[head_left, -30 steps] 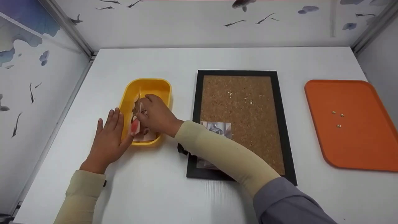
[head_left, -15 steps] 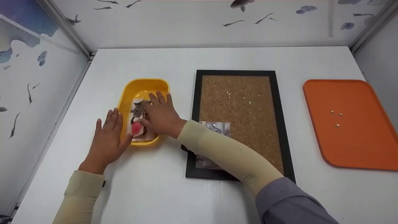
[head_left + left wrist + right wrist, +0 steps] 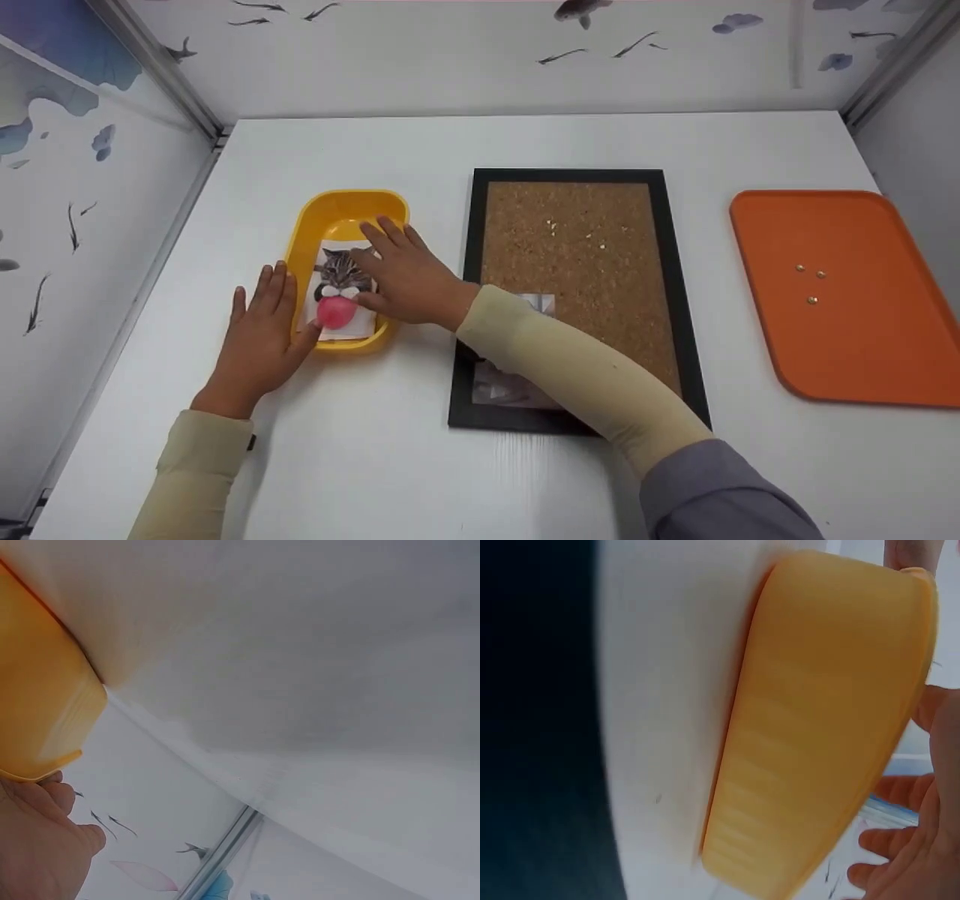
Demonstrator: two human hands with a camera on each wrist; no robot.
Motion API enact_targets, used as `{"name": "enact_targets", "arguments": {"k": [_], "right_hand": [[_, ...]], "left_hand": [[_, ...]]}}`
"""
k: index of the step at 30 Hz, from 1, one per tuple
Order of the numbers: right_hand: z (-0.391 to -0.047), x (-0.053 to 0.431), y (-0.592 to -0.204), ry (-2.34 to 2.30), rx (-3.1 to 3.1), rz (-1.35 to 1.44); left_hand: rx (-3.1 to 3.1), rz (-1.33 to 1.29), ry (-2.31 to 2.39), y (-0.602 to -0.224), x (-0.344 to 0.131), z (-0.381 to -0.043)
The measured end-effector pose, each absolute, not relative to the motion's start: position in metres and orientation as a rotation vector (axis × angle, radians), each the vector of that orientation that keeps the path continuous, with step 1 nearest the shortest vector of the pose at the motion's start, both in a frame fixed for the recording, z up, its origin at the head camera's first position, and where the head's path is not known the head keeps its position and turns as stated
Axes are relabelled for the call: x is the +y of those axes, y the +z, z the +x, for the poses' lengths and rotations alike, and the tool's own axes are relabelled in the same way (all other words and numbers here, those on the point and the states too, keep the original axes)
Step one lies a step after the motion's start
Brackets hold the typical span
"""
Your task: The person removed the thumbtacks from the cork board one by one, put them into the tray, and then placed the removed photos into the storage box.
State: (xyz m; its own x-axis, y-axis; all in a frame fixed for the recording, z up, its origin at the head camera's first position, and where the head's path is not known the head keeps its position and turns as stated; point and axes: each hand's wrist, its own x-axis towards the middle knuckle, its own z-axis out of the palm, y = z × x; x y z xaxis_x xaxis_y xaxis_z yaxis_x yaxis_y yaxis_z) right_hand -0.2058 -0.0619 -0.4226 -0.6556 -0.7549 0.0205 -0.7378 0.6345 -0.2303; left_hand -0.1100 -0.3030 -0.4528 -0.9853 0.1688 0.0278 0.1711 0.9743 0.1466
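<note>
A yellow plastic tub (image 3: 349, 193) holds a photo card of a cat's face with a pink bubble (image 3: 337, 311). My left hand (image 3: 259, 341) rests along the tub's left side, its fingers straight and its thumb at the near left rim. The left wrist view has part of this hand (image 3: 41, 840) by the tub's edge (image 3: 45, 675). Spread over the right rim is my right hand (image 3: 412, 281), fingertips above the card and covering its right edge. In the right wrist view, the fingers (image 3: 889, 840) are extended beyond the tub's side wall (image 3: 810, 712).
A black-framed cork board (image 3: 577, 262) lies to the right, with several small pale pins in it. My right sleeve (image 3: 577, 352) crosses it and partly hides photo cards (image 3: 510, 388) there. Farther right lies an orange tray (image 3: 862, 337) bearing 3 small gold pins (image 3: 812, 300).
The right hand has let go of the tilted card, which now lies flat in the tub with the cat showing. That hand has drawn back slightly rightward. The left hand stays put.
</note>
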Motion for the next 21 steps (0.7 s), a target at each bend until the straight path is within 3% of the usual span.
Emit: {"name": "enact_targets", "arguments": {"k": [6,21], "right_hand": [[-0.206,-0.033,-0.412,-0.376,2.725,-1.390],[-0.210,0.035,-0.414,-0.233,2.776,-1.296]], "left_hand": [[-3.131,-0.258,-0.234,-0.450,-0.303,-0.110],[-3.129,-0.232,-0.277,-0.451,-0.302,-0.109]]}}
